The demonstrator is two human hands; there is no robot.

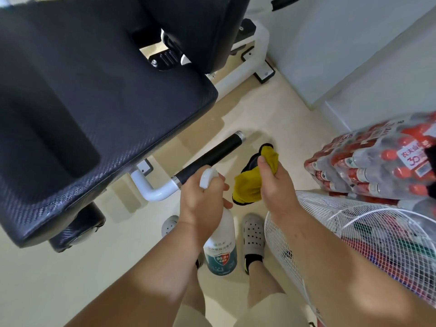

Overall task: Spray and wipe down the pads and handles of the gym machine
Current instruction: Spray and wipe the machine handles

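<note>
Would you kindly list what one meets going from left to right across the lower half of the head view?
Black seat pad → left hand holding the spray bottle → right hand gripping the yellow cloth → white fan grille → pack of red-capped bottles.

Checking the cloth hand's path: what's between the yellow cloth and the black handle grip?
In the head view, nothing: only bare floor shows between the yellow cloth in the right hand and the black handle grip.
</note>
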